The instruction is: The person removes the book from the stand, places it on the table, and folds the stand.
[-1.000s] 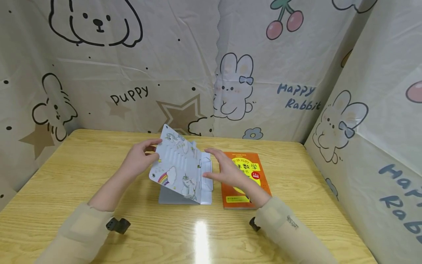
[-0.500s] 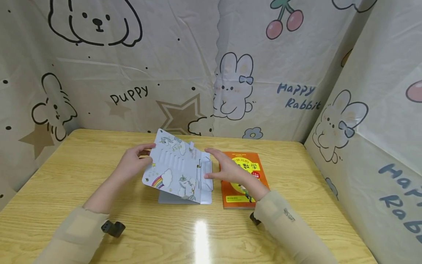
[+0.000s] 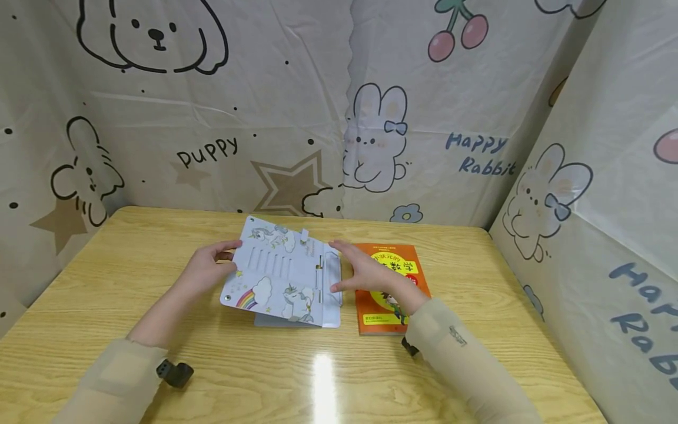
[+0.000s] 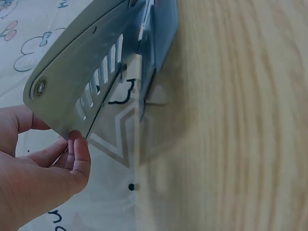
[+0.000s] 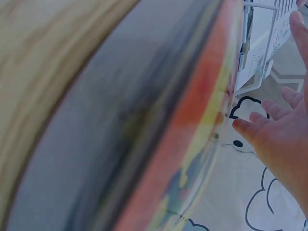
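Observation:
A white folding book stand (image 3: 275, 268) with unicorns, a rainbow and a row of slots stands on the table, its panel tilted up on the left above its base. My left hand (image 3: 208, 266) pinches the panel's outer left edge between thumb and fingers; the left wrist view shows this grip at a corner of the panel's plain underside (image 4: 67, 91). With fingers and thumb spread, my right hand (image 3: 366, 272) is at the stand's right-hand strip (image 3: 332, 315). In the right wrist view those fingers (image 5: 248, 129) are extended and hold nothing.
An orange and yellow book (image 3: 368, 303) lies right of the stand, partly under my right forearm. It fills much of the right wrist view, close and blurred. Behind the wooden table (image 3: 254, 377) hangs a printed cloth (image 3: 296, 106), with more cloth at both sides.
My left hand has moved left and slightly down, lowering the stand's panel to a flatter tilt. The right hand has stayed nearly in place, and the book has not moved.

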The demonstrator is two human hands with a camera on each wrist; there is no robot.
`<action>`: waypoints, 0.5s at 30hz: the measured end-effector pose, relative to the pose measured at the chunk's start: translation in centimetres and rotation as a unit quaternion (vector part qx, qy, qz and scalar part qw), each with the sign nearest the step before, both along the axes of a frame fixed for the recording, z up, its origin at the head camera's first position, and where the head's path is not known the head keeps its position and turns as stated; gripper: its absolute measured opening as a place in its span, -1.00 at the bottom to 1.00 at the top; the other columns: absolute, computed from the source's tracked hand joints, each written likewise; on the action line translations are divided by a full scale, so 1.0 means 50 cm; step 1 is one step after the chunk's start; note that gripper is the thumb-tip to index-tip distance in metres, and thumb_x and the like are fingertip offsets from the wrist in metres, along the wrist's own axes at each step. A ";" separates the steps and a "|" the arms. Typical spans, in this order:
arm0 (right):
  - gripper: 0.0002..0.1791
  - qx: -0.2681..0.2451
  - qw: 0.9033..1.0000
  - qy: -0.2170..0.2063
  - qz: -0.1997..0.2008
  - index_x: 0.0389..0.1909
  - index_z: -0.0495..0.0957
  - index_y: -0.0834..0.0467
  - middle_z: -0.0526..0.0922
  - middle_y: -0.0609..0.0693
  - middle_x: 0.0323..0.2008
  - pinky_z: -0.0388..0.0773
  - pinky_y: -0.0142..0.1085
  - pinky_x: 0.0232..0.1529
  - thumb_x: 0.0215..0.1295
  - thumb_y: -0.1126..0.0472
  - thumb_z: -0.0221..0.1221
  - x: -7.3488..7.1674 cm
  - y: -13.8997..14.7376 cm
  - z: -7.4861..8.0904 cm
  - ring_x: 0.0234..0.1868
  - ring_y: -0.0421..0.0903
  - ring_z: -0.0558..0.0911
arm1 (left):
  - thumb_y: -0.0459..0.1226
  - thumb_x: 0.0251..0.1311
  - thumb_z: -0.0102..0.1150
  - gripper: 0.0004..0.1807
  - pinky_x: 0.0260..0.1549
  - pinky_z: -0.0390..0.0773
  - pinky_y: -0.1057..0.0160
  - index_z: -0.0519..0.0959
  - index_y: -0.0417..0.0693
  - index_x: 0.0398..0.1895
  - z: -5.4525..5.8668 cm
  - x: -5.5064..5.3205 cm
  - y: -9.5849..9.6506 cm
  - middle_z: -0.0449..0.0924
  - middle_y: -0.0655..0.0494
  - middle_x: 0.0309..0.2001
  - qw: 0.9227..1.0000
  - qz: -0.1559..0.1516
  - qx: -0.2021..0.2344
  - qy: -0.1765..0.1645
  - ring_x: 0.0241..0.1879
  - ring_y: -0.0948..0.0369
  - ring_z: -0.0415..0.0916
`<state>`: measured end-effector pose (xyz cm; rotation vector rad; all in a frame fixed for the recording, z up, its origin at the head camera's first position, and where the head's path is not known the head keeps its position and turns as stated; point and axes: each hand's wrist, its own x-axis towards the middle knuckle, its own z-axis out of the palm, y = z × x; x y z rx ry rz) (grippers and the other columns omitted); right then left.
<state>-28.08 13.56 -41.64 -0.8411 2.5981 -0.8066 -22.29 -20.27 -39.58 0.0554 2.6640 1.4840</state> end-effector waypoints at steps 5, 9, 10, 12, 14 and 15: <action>0.16 0.017 1.000 0.002 0.021 0.48 -0.06 0.07 -0.07 0.02 0.49 -0.02 -0.07 0.44 -0.06 -0.11 0.42 -0.003 -0.003 -0.010 0.47 -0.01 -0.02 | -0.40 0.10 0.04 -0.37 -0.33 0.35 0.37 0.30 -0.17 0.33 -0.016 -0.003 -0.010 0.43 -0.19 0.01 1.000 0.004 0.001 -0.023 -0.04 0.03 0.32; 0.20 0.033 0.999 -0.002 0.021 0.48 -0.09 0.07 -0.08 0.02 0.49 -0.03 -0.08 0.44 -0.09 -0.15 0.42 0.002 -0.008 -0.011 0.48 0.00 -0.03 | -0.41 0.08 0.06 -0.35 -0.38 0.35 0.37 0.30 -0.17 0.33 -0.026 -0.005 -0.014 0.41 -0.20 0.01 0.999 0.004 0.004 -0.037 -0.05 0.03 0.31; 0.21 0.036 0.999 -0.002 0.018 0.48 -0.09 0.08 -0.08 0.02 0.49 -0.03 -0.07 0.44 -0.10 -0.16 0.42 0.003 -0.008 -0.012 0.48 0.00 -0.03 | -0.41 0.08 0.06 -0.35 -0.39 0.36 0.37 0.29 -0.18 0.33 -0.029 -0.005 -0.015 0.41 -0.20 0.01 0.999 0.004 0.004 -0.039 -0.05 0.03 0.31; 0.22 0.042 0.999 0.000 0.014 0.48 -0.09 0.08 -0.07 0.02 0.49 -0.01 -0.08 0.44 -0.10 -0.18 0.41 0.006 -0.010 -0.011 0.48 -0.01 -0.02 | -0.41 0.07 0.07 -0.35 -0.42 0.36 0.37 0.29 -0.18 0.34 -0.034 -0.007 -0.016 0.41 -0.19 0.01 0.999 0.005 0.002 -0.043 -0.07 0.04 0.31; 0.22 0.049 0.999 0.001 0.010 0.48 -0.10 0.09 -0.06 0.02 0.49 0.00 -0.11 0.44 -0.10 -0.20 0.40 0.007 -0.013 -0.011 0.48 -0.02 -0.01 | -0.42 0.07 0.07 -0.34 -0.44 0.36 0.36 0.29 -0.19 0.34 -0.038 -0.008 -0.017 0.41 -0.19 0.00 0.999 0.007 -0.003 -0.047 -0.09 0.05 0.31; 0.22 0.051 0.999 0.001 0.009 0.48 -0.09 0.09 -0.05 0.02 0.49 0.00 -0.12 0.44 -0.10 -0.20 0.40 0.008 -0.014 -0.010 0.47 -0.03 0.00 | -0.41 0.07 0.07 -0.34 -0.44 0.36 0.36 0.28 -0.20 0.34 -0.041 -0.009 -0.017 0.41 -0.18 -0.01 0.999 0.007 -0.004 -0.049 -0.10 0.05 0.32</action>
